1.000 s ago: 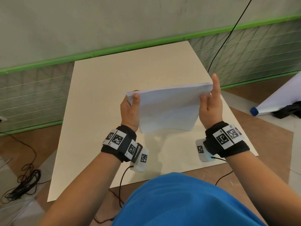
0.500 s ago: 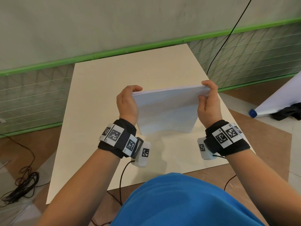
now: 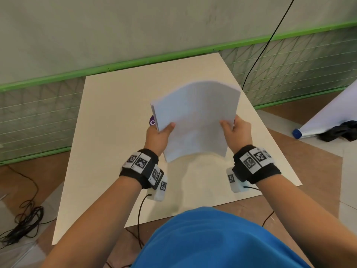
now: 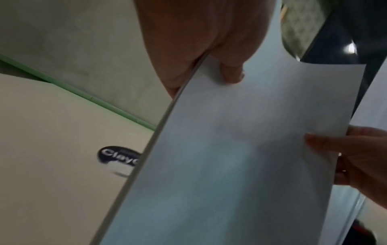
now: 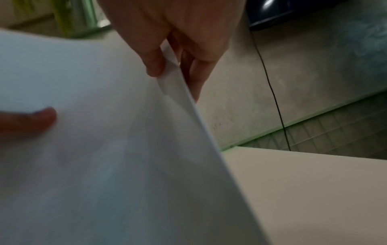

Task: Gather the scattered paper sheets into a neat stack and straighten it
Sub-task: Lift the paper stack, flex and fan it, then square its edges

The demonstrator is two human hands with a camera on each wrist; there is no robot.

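Observation:
Both hands hold a stack of white paper sheets (image 3: 195, 120) in the air above the cream table (image 3: 108, 144), its long side running away from me and its top bowed. My left hand (image 3: 160, 132) grips the stack's left edge, thumb on the near face. My right hand (image 3: 234, 130) grips the right edge the same way. In the left wrist view the paper stack (image 4: 230, 157) fills the middle, with the left hand's thumb (image 4: 232, 73) pressed on it. In the right wrist view the right hand's thumb (image 5: 153, 63) pinches the paper stack (image 5: 100, 132) against the fingers behind.
A dark round sticker (image 3: 152, 120) on the table peeks out behind the stack's left edge. A black cable (image 3: 264, 43) hangs against the wall at the back right. Loose cables (image 3: 23, 219) lie on the floor at the left. A rolled white sheet (image 3: 326, 117) lies at the right.
The stack has been turned from wide, with its long edge on top, to long side pointing away. Both hands shifted their grip to its side edges.

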